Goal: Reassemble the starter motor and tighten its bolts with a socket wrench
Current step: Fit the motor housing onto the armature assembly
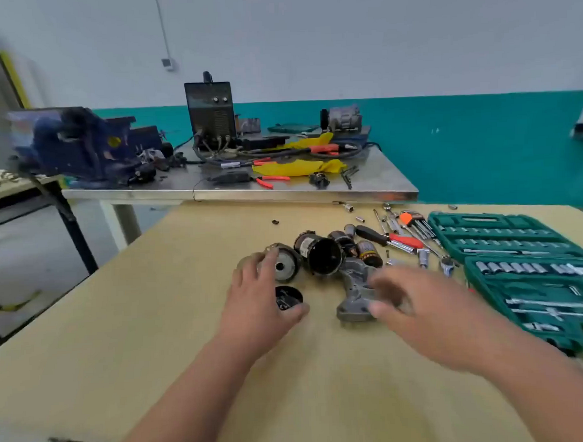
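Head view: left hand [259, 298] spread, touching a round end cap [286, 265], right hand [429, 318] spread, blurred, over the grey housing [354, 294]; black casing [319, 253] label unreadable.

By the right hand [429, 318], a grey cast-metal nose housing [355, 294]; beyond it, a black cylindrical motor casing [319, 253]; further right, a dark green plastic socket case [502, 233]; underneath, a pale tan wooden tabletop [122, 326].

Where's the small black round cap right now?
In the head view, the black cap lies on the wooden table, right beside the left hand and left of the grey housing.
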